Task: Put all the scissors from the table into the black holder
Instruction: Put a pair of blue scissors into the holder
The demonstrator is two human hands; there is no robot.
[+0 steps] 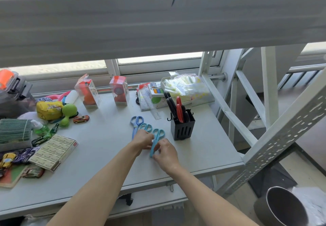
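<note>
The black holder (182,129) stands on the grey table (105,155) right of centre, with black-handled and red-handled scissors (179,109) upright in it. Three blue scissors lie left of it: a darker blue pair (136,122), a teal pair (146,127) partly under my left hand, and a light blue pair (156,142). My left hand (143,140) and my right hand (165,152) both pinch the blade end of the light blue pair, which still touches the table.
A clear ruler (153,110) lies behind the scissors. Boxed toys, a bag of packets and a paint set line the back. Toy cars, a box of erasers (53,151) and plush items crowd the left. A shelf beam hangs overhead; a metal pot (285,208) sits bottom right.
</note>
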